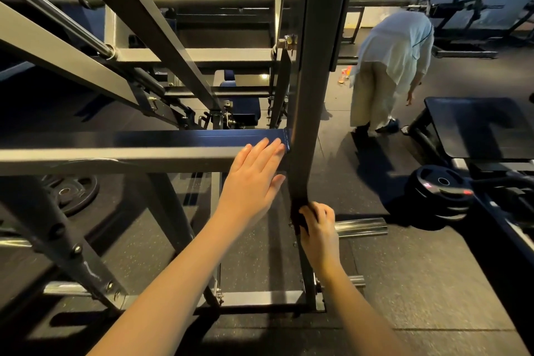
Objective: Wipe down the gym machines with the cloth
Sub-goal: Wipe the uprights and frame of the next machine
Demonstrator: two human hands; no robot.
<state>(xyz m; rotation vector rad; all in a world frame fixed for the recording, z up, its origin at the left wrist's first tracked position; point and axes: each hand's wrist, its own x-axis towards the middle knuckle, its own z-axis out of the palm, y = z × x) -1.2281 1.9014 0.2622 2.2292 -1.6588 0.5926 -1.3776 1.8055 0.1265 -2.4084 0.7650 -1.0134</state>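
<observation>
At the far left a weight plate [68, 192] lies on the floor under the machine's crossbar [115, 157], and my left hand [254, 179] rests flat on that bar's right end, fingers straight and together, just beside the upright post [307, 124]. Lower on the post, my right hand [319, 225] curls around the dark cloth [297, 215], pressing it against the metal. Further right, a person in pale clothes [390, 66] bends over, with a stack of plates [442, 191] near a black bench [476, 127].
</observation>
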